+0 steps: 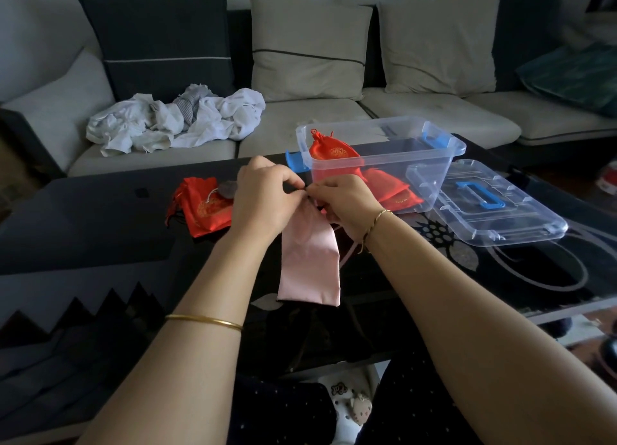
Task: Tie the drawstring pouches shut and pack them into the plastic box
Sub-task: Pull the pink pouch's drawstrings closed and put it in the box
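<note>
A long pink drawstring pouch [309, 267] lies on the dark glass table [100, 224], its mouth raised between my hands. My left hand [263, 194] and my right hand [344, 200] both pinch the pouch's top and its cord, fingertips meeting above the mouth. A loop of pink cord trails under my right wrist. To the left lie red pouches [203, 207] with gold print in a small heap, beside something grey. The clear plastic box [434, 144] with blue latches stands behind my hands and holds red pouches [330, 150].
The box's clear lid [494, 207] with a blue handle lies flat on the table to the right of the box. A sofa with cushions and a pile of white laundry [173, 120] runs behind the table. My knees and a slipper show below the table's near edge.
</note>
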Motion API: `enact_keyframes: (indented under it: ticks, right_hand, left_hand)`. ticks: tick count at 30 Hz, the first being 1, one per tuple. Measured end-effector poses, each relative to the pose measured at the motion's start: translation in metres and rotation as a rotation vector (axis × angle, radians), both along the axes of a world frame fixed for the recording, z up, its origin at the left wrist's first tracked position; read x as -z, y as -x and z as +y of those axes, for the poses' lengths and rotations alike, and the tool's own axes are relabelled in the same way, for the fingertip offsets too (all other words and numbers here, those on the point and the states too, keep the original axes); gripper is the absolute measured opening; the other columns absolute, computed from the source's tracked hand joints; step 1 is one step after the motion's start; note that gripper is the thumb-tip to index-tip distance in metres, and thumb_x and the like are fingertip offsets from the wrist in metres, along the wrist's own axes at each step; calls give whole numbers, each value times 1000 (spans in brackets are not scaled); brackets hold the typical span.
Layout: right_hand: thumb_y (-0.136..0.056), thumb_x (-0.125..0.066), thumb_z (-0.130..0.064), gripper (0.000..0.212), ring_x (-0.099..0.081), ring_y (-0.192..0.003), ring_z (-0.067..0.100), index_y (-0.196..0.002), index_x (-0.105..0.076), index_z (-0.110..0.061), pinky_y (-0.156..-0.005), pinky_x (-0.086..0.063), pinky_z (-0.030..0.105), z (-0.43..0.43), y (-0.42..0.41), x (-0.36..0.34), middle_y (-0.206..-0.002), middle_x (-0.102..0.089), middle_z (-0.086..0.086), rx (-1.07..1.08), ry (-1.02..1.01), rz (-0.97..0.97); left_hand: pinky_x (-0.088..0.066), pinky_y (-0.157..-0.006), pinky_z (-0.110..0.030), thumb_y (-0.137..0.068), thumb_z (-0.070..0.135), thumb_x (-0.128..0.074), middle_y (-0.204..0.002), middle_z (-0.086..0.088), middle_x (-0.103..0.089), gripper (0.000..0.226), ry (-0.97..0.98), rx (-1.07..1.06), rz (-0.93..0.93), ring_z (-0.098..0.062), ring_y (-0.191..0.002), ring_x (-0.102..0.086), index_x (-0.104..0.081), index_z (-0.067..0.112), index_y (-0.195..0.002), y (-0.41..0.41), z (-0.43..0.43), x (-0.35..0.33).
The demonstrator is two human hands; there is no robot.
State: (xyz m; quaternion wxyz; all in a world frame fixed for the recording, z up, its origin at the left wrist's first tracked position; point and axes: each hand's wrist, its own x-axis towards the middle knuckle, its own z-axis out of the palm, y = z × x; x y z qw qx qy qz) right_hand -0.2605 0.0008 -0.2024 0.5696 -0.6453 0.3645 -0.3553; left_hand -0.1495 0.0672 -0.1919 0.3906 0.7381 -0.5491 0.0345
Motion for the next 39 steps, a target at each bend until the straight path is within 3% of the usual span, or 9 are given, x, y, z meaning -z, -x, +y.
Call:
enact_keyframes:
  ticks: [6,11,14,19,22,25,30,34,39]
  right_hand:
    - [-90,-57,-4,20,-44,-36,-4,-70,-62,-8,-42,-39,13,0,3,-1,-61,-51,2,-64,33,0]
    - [-85,-62,-11,13,-51,-58,8,-82,-71,-3,-58,-46,21,-8,9,-2,-71,-63,6,86,366,263]
    - [-85,-60,-12,14,-50,-60,4,-81,-69,-3,-58,-43,17,-17,18,-2,-67,-60,-4,146,377,255]
    - [-85,-60,-7,15,-53,-73,17,-87,-70,3,-75,-51,37,-22,16,7,-79,-66,15,231,311,257]
    - [-87,-56,-7,16,-51,-61,12,-91,-68,3,-59,-48,27,-21,17,14,-65,-57,-1,200,261,255]
    - [-93,-47,-14,19,-56,-59,10,-100,-65,-11,-47,-43,18,-16,21,16,-78,-59,-2,55,132,211]
    - [-88,-57,-41,31,-63,-67,4,-113,-53,-23,-53,-50,21,-11,34,15,-88,-65,-9,-77,181,347]
    - [-78,-64,-54,49,-71,-76,11,-105,-52,-16,-62,-58,30,-8,43,13,-100,-68,-2,-137,119,377]
    - [-77,-72,-33,29,-64,-57,11,-92,-61,-11,-50,-52,22,-8,53,12,-82,-68,1,-12,335,430]
  left_hand:
    - [-43,-82,-32,-84,20,-68,-107,-7,-55,9,-13,-18,-51,-25,-107,-50,-71,14,-90,1,-3,2]
    - [-40,-79,-38,-93,10,-49,-104,-10,-55,7,-43,-54,-105,-29,-102,-50,-55,11,-91,-3,0,0]
    - [-40,-75,-40,-93,6,-45,-99,-7,-53,12,-35,-99,-133,-27,-97,-49,-46,16,-86,-5,1,2]
    - [-31,-71,-29,-92,3,-45,-94,-2,-45,13,-29,-67,-76,-20,-87,-45,-45,14,-85,1,-8,9]
    - [-30,-66,-21,-94,6,-42,-93,0,-48,10,-48,-6,80,-15,-81,-46,-47,12,-87,-1,-12,12]
    - [-29,-54,-19,-96,10,-40,-77,10,-47,11,-61,-46,191,-5,-67,-44,-47,13,-88,-5,-12,12]
    - [-31,-58,-20,-94,8,-41,-82,6,-51,10,18,-92,223,-10,-72,-46,-49,11,-89,-2,-13,6]
    - [-34,-70,-26,-95,9,-38,-95,-5,-55,14,59,-152,228,-16,-84,-48,-52,6,-98,5,-17,3]
    - [-34,-69,-26,-96,10,-38,-102,-10,-58,16,104,-163,226,-17,-85,-48,-51,2,-101,13,-26,2]
